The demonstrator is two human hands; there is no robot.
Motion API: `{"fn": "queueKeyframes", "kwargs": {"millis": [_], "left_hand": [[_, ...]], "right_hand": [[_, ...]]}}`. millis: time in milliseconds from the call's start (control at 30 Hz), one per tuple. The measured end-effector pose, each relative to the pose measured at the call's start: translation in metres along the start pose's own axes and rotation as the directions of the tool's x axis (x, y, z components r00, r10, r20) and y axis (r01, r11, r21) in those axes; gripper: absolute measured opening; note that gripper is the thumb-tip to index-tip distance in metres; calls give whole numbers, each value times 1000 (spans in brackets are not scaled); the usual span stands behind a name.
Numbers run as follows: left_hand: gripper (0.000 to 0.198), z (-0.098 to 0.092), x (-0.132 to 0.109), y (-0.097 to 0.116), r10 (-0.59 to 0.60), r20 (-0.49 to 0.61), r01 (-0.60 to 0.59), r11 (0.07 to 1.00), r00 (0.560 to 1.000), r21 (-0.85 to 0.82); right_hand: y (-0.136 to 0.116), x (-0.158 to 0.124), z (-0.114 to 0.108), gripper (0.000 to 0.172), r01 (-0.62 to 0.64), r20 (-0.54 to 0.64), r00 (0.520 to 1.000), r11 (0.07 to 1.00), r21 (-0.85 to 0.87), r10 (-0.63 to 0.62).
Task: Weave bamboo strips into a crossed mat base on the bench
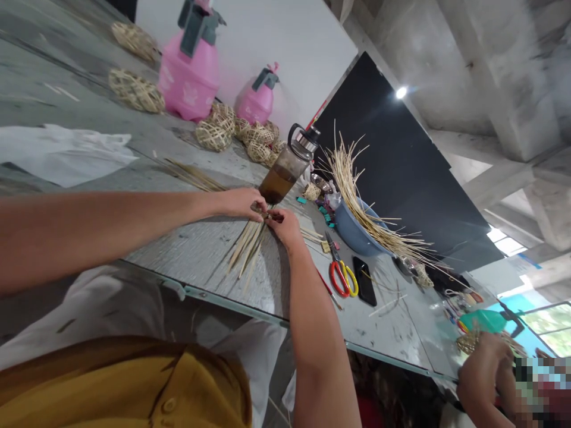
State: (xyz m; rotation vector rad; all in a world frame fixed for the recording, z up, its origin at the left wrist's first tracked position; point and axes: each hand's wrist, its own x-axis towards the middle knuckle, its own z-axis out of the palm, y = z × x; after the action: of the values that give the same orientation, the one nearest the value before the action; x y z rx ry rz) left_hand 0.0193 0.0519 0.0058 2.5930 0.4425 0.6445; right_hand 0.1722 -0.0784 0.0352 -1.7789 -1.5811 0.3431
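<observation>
My left hand [247,204] and my right hand [284,226] meet on the grey table, fingers pinched close together around the gathered part of a bundle of bamboo strips [246,245]. From there the pale strips fan out toward the table's front edge, and more strip ends [311,235] stick out to the right. Fingertips cover the spot where the strips cross. Just behind my hands stands a bottle [280,177] of brown liquid with a black lid.
Red-and-yellow scissors [341,276] and a black phone [364,281] lie right of my forearm. Behind them a blue basin [357,229] holds long strips [357,196]. Woven balls [215,128] and pink spray bottles [190,74] stand at the back left. Another person's hand [482,362] works at far right.
</observation>
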Motion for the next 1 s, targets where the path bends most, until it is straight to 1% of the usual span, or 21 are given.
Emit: {"fn": "queueKeyframes", "kwargs": {"millis": [100,200,267,367,433,500,567,667,767,900,1000], "left_hand": [[44,0,0,-1,10,-47,-10,1000,999,0],[38,-2,0,-3,37,-42,-38,999,998,-26],[36,-3,0,-4,35,-48,-37,998,998,-48],[34,-5,-1,-3,-13,-106,7,998,994,-55],[32,-8,-2,-1,-34,-156,27,998,987,-52],[31,-11,-3,-1,-41,-202,32,998,979,-49],[29,-13,-3,-2,-48,-214,41,998,976,-37],[25,-14,-4,-6,-67,-189,75,997,980,33],[25,-13,-4,-8,-56,-175,76,991,983,107],[28,-5,-4,-3,34,-133,-17,991,990,132],[26,3,-3,-1,91,-97,-79,990,991,119]], "right_hand": [[6,4,0,18,9,28,1000,1000,14,-10],[11,6,-1,14,7,-8,1000,999,39,-6],[13,7,-3,13,-2,-53,999,998,64,6],[13,9,-9,23,-23,-149,988,995,100,38],[13,10,-14,27,-16,-226,973,992,123,44],[12,10,-16,26,18,-283,959,992,125,18],[10,8,-17,19,62,-307,951,994,85,-33],[8,5,-14,10,132,-263,954,989,-67,-145],[7,4,-9,12,198,-182,954,957,-210,-237],[10,6,-4,14,254,-115,947,918,-305,-300],[14,7,0,17,264,-37,952,879,-397,-302]]}}
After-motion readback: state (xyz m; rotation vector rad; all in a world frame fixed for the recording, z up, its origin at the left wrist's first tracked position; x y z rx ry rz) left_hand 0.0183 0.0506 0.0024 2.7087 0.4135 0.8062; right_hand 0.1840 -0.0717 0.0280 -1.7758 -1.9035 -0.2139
